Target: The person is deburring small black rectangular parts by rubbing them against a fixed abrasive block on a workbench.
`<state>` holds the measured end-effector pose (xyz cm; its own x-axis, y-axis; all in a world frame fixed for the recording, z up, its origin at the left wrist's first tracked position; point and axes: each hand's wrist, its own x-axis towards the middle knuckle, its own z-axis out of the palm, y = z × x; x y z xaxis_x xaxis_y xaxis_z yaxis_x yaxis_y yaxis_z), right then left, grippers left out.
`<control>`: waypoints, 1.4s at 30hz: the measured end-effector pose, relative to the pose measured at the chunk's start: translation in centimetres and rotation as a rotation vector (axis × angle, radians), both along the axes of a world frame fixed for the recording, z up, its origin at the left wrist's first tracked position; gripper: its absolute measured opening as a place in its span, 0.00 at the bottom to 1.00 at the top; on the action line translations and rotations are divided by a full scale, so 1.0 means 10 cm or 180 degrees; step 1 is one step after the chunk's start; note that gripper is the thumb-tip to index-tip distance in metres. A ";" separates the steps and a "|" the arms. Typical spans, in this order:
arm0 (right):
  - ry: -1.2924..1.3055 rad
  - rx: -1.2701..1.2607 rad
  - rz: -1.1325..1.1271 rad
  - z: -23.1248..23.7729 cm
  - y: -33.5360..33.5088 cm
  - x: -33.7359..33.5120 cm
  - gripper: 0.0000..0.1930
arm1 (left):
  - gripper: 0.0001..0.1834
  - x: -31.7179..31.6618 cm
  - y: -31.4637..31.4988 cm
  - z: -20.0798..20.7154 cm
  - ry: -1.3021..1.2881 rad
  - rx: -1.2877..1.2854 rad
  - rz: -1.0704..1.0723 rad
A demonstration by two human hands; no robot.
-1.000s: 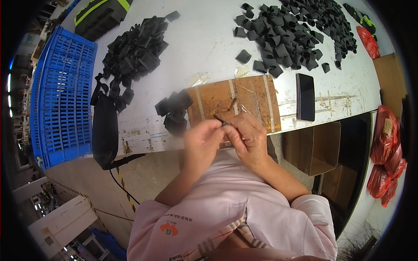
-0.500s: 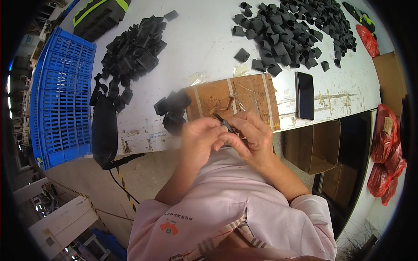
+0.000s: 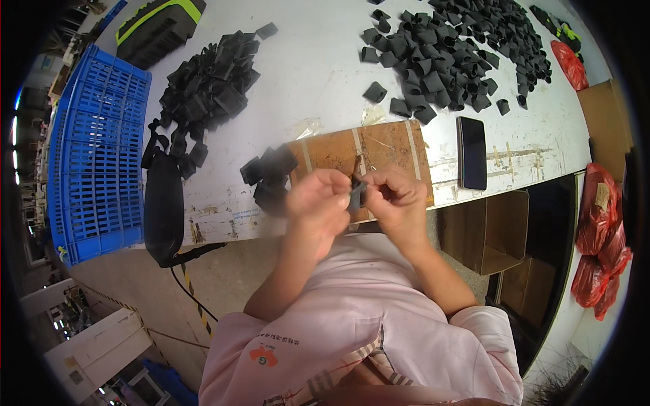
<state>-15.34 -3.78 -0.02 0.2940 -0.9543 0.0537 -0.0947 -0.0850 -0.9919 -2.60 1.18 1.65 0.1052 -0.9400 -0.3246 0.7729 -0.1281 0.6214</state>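
Your left hand (image 3: 318,203) and right hand (image 3: 396,199) both pinch the small black webbing piece (image 3: 356,196) between them, steadying it above the brown cardboard sheet (image 3: 379,145) on the desk (image 3: 318,81).

Both hands have drawn slightly back from the brown board (image 3: 365,152) toward the body since a second ago. The left hand (image 3: 318,203) has turned so its knuckles face up. The small black piece (image 3: 355,195), pinched between both hands, now stands roughly upright at the board's near edge, though blur hides it partly. The right hand (image 3: 396,199) has closed tighter around it.
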 end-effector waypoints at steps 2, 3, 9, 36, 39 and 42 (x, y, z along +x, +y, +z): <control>-0.0888 0.1200 0.0310 0.06 -0.05 -0.08 0.02 | 0.10 0.05 0.02 0.04 0.0200 -0.0032 -0.0312; -0.1764 0.2410 0.0632 0.09 -0.08 -0.11 0.01 | 0.10 0.05 0.03 0.06 -0.0094 0.0049 -0.0317; -0.2788 0.3271 0.1494 0.28 -0.11 -0.09 0.07 | 0.09 -0.11 -0.02 0.21 -0.1602 0.0069 0.0654; -0.0043 -0.1354 0.0388 0.55 -0.22 0.05 0.19 | 0.06 0.11 -0.31 0.15 -0.1053 -0.1698 0.0789; -0.0180 -0.1017 0.0484 0.58 -0.26 0.07 0.16 | 0.06 0.12 -0.26 0.10 -0.0515 -0.1521 0.0590; -0.0462 -0.0553 0.0480 0.56 -0.27 0.08 0.12 | 0.06 0.17 -0.25 0.04 -0.0789 -0.1685 0.0586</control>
<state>-14.56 -6.51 5.62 0.4095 -0.8731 0.2647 0.0742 -0.2573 -0.9635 -0.91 -1.30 2.07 0.2937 -0.9261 0.2366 0.5773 0.3692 0.7283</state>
